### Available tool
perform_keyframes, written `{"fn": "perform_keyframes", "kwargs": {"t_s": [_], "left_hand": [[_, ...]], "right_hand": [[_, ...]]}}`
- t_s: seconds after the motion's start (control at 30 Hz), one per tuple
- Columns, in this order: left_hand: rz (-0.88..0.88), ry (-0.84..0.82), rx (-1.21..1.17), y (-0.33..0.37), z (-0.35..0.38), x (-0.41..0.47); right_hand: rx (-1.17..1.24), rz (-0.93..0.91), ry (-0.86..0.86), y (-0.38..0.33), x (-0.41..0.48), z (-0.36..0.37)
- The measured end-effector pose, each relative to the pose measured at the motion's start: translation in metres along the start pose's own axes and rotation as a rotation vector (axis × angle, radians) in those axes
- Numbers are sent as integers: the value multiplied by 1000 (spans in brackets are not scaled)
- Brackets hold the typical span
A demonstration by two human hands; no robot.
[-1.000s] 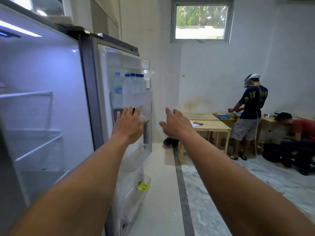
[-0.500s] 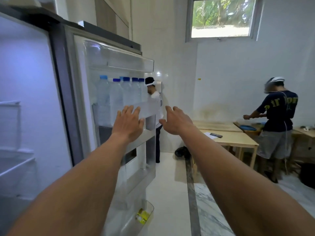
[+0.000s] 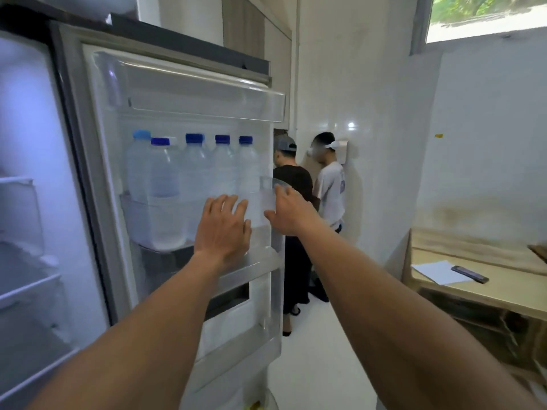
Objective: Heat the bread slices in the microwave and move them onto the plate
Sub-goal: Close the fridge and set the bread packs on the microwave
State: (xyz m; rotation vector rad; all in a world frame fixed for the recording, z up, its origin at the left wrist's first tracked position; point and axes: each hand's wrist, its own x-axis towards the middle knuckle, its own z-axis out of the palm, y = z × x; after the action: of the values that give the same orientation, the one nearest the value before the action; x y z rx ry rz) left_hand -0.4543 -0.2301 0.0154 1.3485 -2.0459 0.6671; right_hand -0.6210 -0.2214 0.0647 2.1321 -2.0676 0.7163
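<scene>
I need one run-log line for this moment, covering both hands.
place: open fridge door | left hand: flat on door shelf | right hand: at door's edge, grip unclear | bread: unseen

The white plastic lining of the fridge door (image 3: 100,173) looks smooth and glossy; its dark grey top edge (image 3: 189,42) looks like matt metal. The clear plastic door shelf (image 3: 154,226) under my left hand (image 3: 222,229) is smooth and misted, like the clear plastic bottles with blue caps (image 3: 192,173). Far right, white wall tiles (image 3: 334,84) shine. The pale wooden table (image 3: 488,294) is matt and carries a white paper sheet (image 3: 438,272).
</scene>
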Motion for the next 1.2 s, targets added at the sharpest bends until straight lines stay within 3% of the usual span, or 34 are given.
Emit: {"fn": "perform_keyframes", "kwargs": {"t_s": [0.27, 0.57, 0.97, 1.2], "left_hand": [[-195, 62, 143, 25, 16, 27], [-245, 81, 179, 39, 7, 26], [-318, -45, 135, 55, -44, -20], [-347, -162, 88, 87, -82, -54]], "right_hand": [[-7, -162, -121, 38, 64, 21], [24, -252, -151, 51, 61, 10], [-67, -311, -154, 40, -11, -26], [9, -406, -175, 40, -71, -61]]}}
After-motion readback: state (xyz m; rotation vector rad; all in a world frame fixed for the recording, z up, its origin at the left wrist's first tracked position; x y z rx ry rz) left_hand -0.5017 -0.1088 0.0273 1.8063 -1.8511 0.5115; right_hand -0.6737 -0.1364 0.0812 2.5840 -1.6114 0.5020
